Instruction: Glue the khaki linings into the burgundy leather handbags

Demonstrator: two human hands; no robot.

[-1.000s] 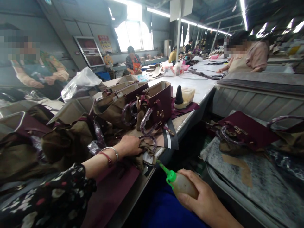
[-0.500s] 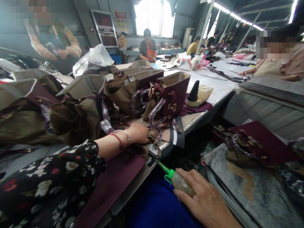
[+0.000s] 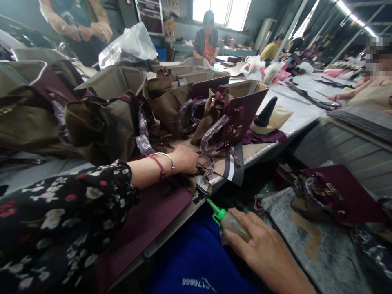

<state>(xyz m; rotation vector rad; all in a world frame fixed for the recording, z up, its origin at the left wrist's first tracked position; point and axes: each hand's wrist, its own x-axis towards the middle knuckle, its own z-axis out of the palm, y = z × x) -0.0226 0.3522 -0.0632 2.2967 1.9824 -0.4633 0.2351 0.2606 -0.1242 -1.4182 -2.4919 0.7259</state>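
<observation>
My left hand, with bangles at the wrist, lies on a crumpled olive fabric bag part at the table's edge. Just beyond it stands a burgundy and olive handbag with gold clasps and plastic-wrapped handles. My right hand is below the table edge, away from the bags, gripping a translucent squeeze bottle with a green nozzle. A burgundy panel lies under my left forearm.
Several olive and burgundy handbags crowd the table, beside a black cone on a cream piece. Another burgundy bag lies on a grey surface at right. A plastic bag and several co-workers are farther off.
The whole scene has shifted up and to the right as the head view turned. My hands stay in nearly the same places, and the bottle remains in my right hand.
</observation>
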